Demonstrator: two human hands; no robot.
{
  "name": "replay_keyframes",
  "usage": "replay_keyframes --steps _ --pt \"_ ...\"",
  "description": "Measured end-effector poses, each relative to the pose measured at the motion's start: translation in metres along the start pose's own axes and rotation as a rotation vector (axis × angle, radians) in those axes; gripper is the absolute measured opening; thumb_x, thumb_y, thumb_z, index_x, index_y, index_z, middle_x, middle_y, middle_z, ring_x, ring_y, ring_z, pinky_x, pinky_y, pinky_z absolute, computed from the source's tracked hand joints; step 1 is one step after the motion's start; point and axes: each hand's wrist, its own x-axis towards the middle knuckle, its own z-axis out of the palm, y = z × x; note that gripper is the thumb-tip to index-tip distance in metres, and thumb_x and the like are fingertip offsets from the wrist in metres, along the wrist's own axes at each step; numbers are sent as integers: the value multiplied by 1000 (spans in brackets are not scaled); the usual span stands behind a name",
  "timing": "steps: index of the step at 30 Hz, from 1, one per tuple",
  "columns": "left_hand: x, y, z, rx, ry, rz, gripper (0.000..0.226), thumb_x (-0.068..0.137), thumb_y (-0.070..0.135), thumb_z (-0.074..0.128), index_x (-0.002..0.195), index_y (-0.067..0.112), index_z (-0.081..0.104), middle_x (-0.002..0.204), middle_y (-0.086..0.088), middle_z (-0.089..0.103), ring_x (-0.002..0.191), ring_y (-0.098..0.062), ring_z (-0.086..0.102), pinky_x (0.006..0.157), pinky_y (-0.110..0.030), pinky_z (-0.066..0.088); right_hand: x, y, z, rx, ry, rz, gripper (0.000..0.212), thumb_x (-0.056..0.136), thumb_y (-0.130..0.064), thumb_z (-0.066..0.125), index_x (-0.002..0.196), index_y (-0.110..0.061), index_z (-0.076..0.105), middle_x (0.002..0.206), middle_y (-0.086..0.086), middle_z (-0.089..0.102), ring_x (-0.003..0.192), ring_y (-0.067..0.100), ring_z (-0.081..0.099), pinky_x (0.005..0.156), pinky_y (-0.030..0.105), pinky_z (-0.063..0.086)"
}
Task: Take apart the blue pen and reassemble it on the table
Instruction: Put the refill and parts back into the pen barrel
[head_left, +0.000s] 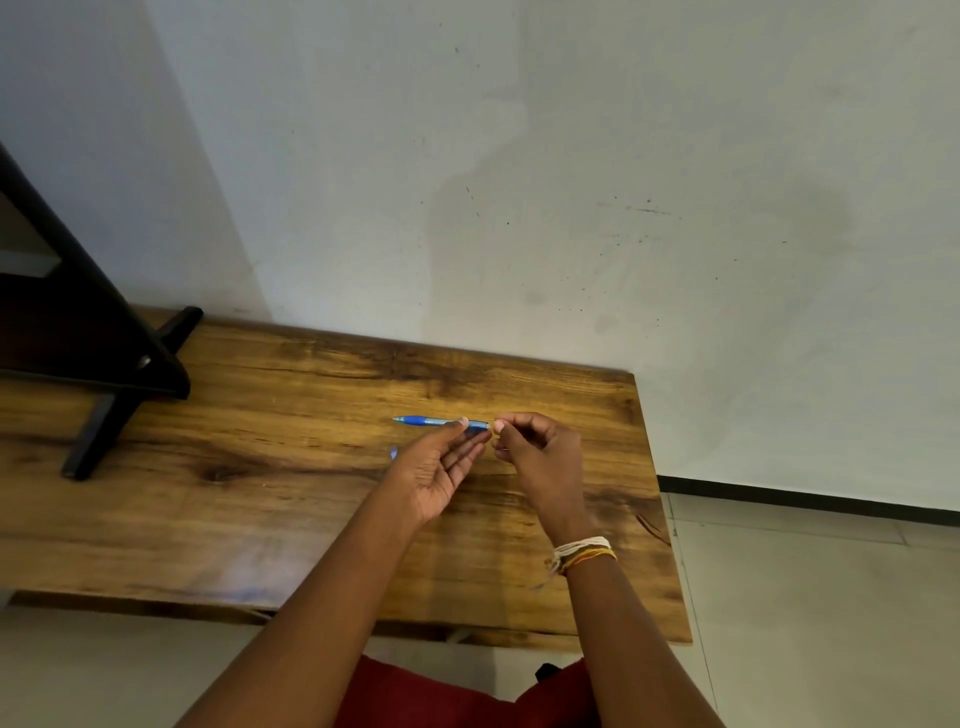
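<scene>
From the head camera, no brand, label or writing can be read on anything in view.

The left hand (441, 467) is turned palm up with its fingers mostly straight, and its thumb and fingertips pinch the blue pen (441, 422) near the right half of the barrel. The pen lies level, tip pointing left, held just above the middle of the wooden bench (260, 467) towards the wall side. The right hand (535, 452) has its fingers curled, and its thumb and forefinger meet at the pen's right end; how firmly they pinch that end cannot be told. The two hands sit close together, almost touching at the pen. A small blue piece (393, 452) shows just left of the left hand, by the bench top; what it is cannot be made out.

Thread bracelets (582, 553), white, yellow and orange, circle the right wrist. A dark stand (119, 374) rests on the bench's left end. Red cloth (441, 696) shows below the bench's near edge.
</scene>
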Motion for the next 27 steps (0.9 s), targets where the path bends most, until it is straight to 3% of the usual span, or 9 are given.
replay_keyframes --steps 4,10,20,27 --pt "0 3 -2 10 6 4 4 87 1 61 89 -2 63 78 -18 75 70 -19 74 72 -27 60 0 2 4 -13 -22 -7 15 88 -2 64 94 -10 74 85 9 75 76 14 70 70 25 60" --pt "-3 6 -4 -4 -6 5 5 87 0 62 88 -4 63 77 -19 75 71 -20 74 62 -26 61 1 2 6 19 4 4 14 86 0 65 93 -9 74 84 10 75 76 14 71 68 22 59" --pt "-3 8 -5 18 -27 6 6 88 1 60 90 -3 63 77 -17 75 71 -18 74 69 -26 60 2 2 10 39 27 -16 15 85 1 67 88 -12 73 80 8 74 72 10 71 64 19 57" --pt "-4 10 -4 32 -45 27 7 90 0 57 94 -4 62 78 -17 75 72 -18 74 68 -25 60 0 1 10 -45 39 -81 12 83 -3 70 90 -11 75 84 6 75 81 19 73 74 31 61"
